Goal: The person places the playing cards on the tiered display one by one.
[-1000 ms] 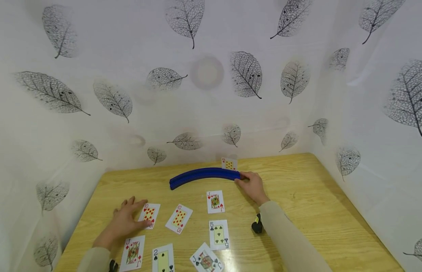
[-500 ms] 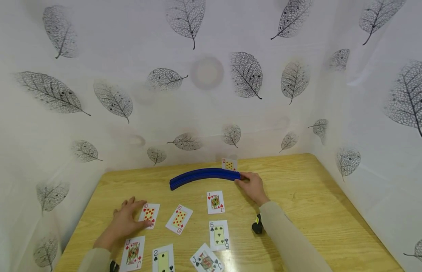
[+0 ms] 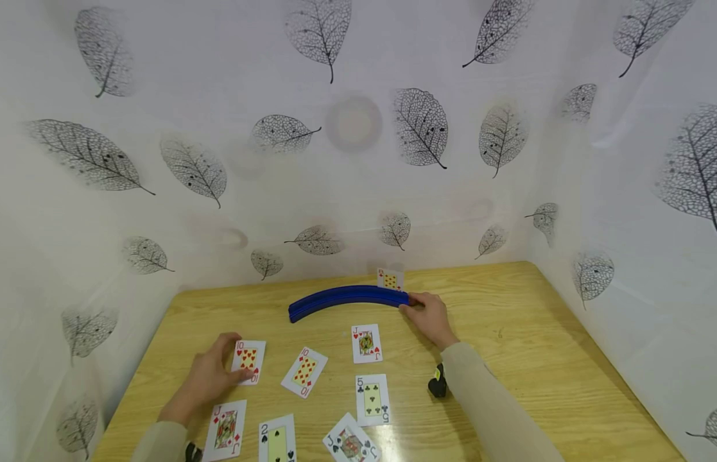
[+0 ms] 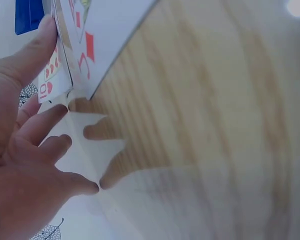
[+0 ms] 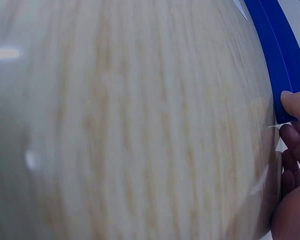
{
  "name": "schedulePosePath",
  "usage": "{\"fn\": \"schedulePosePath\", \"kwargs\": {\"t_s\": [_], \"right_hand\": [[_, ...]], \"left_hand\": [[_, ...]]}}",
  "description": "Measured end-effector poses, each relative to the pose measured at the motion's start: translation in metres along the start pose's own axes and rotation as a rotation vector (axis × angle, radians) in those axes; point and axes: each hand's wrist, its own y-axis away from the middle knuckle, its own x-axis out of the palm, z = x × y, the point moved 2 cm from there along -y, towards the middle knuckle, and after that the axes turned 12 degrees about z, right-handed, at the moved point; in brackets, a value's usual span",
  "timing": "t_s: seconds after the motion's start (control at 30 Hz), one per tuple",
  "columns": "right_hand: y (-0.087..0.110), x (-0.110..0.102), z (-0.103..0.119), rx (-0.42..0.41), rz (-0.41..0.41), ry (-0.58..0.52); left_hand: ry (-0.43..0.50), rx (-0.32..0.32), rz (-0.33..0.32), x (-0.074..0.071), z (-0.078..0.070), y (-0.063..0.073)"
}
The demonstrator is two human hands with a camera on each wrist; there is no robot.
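Note:
My left hand [image 3: 207, 372] holds the ten of hearts [image 3: 248, 360] by its edges, thumb on the near edge and index finger at the far one. In the left wrist view the thumb [image 4: 37, 47] lies along that card and the other fingers are spread over the wooden table. My right hand [image 3: 432, 317] pinches the right end of a curved blue card holder [image 3: 346, 295]; its thumb [image 5: 292, 102] presses on top in the right wrist view. One playing card [image 3: 389, 280] stands upright in the holder's right part, its rank too small to read.
Face up on the table [image 3: 508, 359] lie the ten of diamonds [image 3: 304, 372], jack of hearts [image 3: 366, 344], five of clubs [image 3: 372, 400], jack of diamonds [image 3: 224, 430], two of spades [image 3: 277, 439] and another black jack [image 3: 351, 439]. A leaf-patterned curtain [image 3: 358, 186] hangs behind.
My left hand's fingers have drawn in around the ten of hearts, and the card has shifted slightly left and away from me. The right hand and the holder have stayed put.

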Motion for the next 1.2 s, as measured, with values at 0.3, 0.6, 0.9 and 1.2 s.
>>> {"fn": "schedulePosePath", "kwargs": {"t_s": [0.3, 0.6, 0.9, 1.2], "right_hand": [[0.001, 0.0, -0.002, 0.01, 0.004, -0.01], [0.0, 0.0, -0.002, 0.011, -0.002, -0.022], [0.0, 0.0, -0.002, 0.013, 0.004, -0.018], [0.0, 0.0, -0.002, 0.019, 0.009, -0.008]], "left_hand": [[0.09, 0.058, -0.052, -0.003, 0.003, 0.001], [0.222, 0.042, -0.062, -0.012, -0.001, 0.0], [0.38, 0.026, -0.072, -0.017, -0.012, 0.001], [0.421, 0.09, -0.172, -0.018, -0.013, -0.007]]}}
